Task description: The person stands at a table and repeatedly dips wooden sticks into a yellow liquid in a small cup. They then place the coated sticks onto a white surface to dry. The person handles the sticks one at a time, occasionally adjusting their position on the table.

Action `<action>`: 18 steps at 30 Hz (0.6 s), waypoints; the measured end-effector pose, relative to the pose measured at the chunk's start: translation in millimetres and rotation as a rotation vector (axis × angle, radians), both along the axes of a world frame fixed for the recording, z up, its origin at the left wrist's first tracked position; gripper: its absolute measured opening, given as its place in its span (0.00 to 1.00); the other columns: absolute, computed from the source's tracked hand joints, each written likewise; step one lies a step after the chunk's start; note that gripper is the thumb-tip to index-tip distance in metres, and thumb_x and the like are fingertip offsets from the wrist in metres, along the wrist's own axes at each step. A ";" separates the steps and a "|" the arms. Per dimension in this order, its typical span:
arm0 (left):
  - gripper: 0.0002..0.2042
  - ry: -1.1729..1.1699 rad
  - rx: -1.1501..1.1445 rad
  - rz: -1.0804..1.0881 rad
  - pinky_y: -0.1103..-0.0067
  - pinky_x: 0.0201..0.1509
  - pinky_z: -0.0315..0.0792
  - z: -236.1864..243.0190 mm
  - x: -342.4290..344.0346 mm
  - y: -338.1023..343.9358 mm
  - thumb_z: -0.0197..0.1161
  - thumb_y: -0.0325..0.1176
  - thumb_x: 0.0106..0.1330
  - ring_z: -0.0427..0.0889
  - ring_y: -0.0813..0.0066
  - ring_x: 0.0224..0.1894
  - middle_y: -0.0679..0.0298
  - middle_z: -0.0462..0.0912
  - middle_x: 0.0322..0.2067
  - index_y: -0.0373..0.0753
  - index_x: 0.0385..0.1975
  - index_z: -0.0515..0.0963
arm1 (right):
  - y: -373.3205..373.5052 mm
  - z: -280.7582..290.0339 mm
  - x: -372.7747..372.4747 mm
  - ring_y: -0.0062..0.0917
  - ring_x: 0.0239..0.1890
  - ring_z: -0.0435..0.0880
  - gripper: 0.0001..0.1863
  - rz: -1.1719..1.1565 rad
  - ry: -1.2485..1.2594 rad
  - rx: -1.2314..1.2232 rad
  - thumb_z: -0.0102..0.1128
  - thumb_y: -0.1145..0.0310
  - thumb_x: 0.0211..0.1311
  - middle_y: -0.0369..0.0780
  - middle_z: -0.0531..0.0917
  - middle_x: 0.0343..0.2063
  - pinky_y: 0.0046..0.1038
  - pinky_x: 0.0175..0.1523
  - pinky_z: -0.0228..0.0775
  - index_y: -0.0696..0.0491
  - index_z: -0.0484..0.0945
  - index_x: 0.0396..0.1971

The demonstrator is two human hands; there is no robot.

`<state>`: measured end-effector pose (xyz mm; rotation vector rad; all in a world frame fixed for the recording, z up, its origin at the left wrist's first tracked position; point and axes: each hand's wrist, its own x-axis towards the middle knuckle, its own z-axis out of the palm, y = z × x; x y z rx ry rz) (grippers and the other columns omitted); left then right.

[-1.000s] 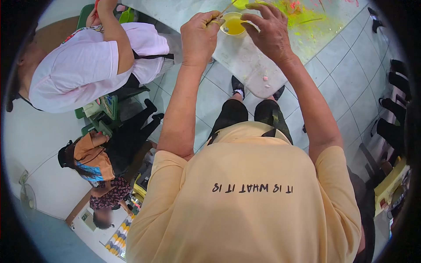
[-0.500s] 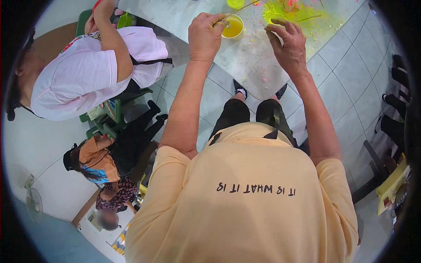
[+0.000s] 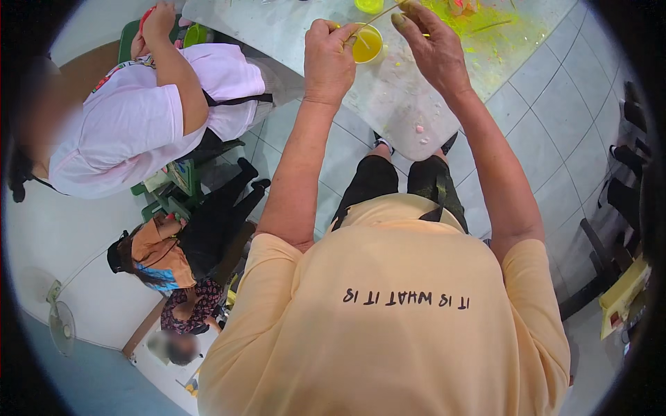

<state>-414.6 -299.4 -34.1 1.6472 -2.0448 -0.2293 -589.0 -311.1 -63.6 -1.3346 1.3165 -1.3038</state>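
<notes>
My left hand (image 3: 328, 62) is closed over the near end of a thin, light-brown stick (image 3: 378, 14), pinching it between thumb and fingers. The stick slants up and to the right, toward the frame's top edge. At its far end, my right hand (image 3: 437, 52) curls its fingers around it; the thumb is stained yellowish, and the exact contact is partly cut off. Just right of my left hand stands a cup (image 3: 379, 58) of yellow liquid, with a short pale strip visible inside it.
The pale table (image 3: 402, 114) ends in a rounded corner near me. Yellow-green powder or paint (image 3: 479, 24) and pink bits spread over its right part. A small lime-green cup (image 3: 369, 5) stands behind. To my left is a person in a white shirt (image 3: 132, 118); others sit farther back.
My right hand has moved left and up, bringing its fingers to the stick's far end. My left hand has shifted slightly right, still gripping the stick.
</notes>
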 end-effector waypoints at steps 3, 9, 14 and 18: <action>0.13 0.004 -0.008 0.005 0.74 0.43 0.72 -1.6 2.8 -1.5 0.60 0.22 0.56 0.76 0.63 0.37 0.59 0.74 0.34 0.39 0.41 0.84 | -12.5 7.0 6.8 0.23 0.40 0.78 0.10 0.098 -0.343 0.257 0.62 0.66 0.62 0.36 0.81 0.36 0.26 0.44 0.69 0.52 0.77 0.41; 0.14 -0.005 -0.004 0.002 0.73 0.44 0.71 -5.0 9.5 -2.0 0.60 0.21 0.55 0.76 0.63 0.38 0.59 0.74 0.35 0.40 0.41 0.83 | -22.9 6.4 17.1 0.17 0.28 0.77 0.07 0.071 -0.526 0.378 0.56 0.66 0.68 0.37 0.81 0.29 0.20 0.33 0.71 0.54 0.74 0.37; 0.16 -0.063 -0.048 -0.026 0.73 0.44 0.72 -1.5 13.2 -0.5 0.58 0.21 0.56 0.75 0.61 0.37 0.58 0.73 0.36 0.41 0.46 0.81 | -28.4 -1.7 23.0 0.17 0.25 0.77 0.08 0.070 -0.557 0.326 0.55 0.67 0.68 0.37 0.80 0.27 0.20 0.31 0.71 0.56 0.73 0.33; 0.15 0.100 0.010 0.042 0.73 0.44 0.72 1.1 18.4 7.5 0.57 0.21 0.58 0.76 0.61 0.37 0.57 0.73 0.37 0.38 0.45 0.78 | -30.9 2.2 22.9 0.18 0.25 0.78 0.08 0.071 -0.527 0.327 0.55 0.67 0.68 0.37 0.80 0.27 0.20 0.31 0.72 0.56 0.73 0.32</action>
